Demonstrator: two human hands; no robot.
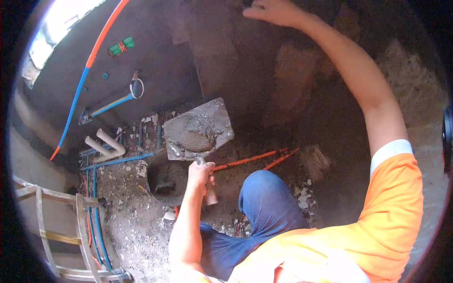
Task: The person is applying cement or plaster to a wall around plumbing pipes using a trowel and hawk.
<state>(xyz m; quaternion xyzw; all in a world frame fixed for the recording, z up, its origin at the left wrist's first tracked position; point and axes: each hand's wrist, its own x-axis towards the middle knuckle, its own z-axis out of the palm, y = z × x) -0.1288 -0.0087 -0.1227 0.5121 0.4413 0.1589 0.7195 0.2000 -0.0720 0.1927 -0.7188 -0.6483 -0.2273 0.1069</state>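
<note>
My left hand [200, 175] is closed round the wooden handle of a flat rectangular plasterer's hawk [178, 123], held out in front of my knee. A heap of wet grey mortar [204, 126] lies on the plate. Partly under the hawk, a round dark bucket [149, 177] stands on the floor with grey mortar inside. My right arm reaches up and away to the dark wall [245, 61] at the top. There my right hand [270, 12] has its fingers curled; whatever they may hold is lost in the dark.
Blue and orange pipes [96, 207] run along the rubble-strewn floor [137, 231]. White pipe stubs [109, 141] rise near the left wall. A wooden ladder-like frame [59, 236] is at lower left. An orange-and-blue pipe [81, 89] runs up the wall, beside a blue pipe [111, 104].
</note>
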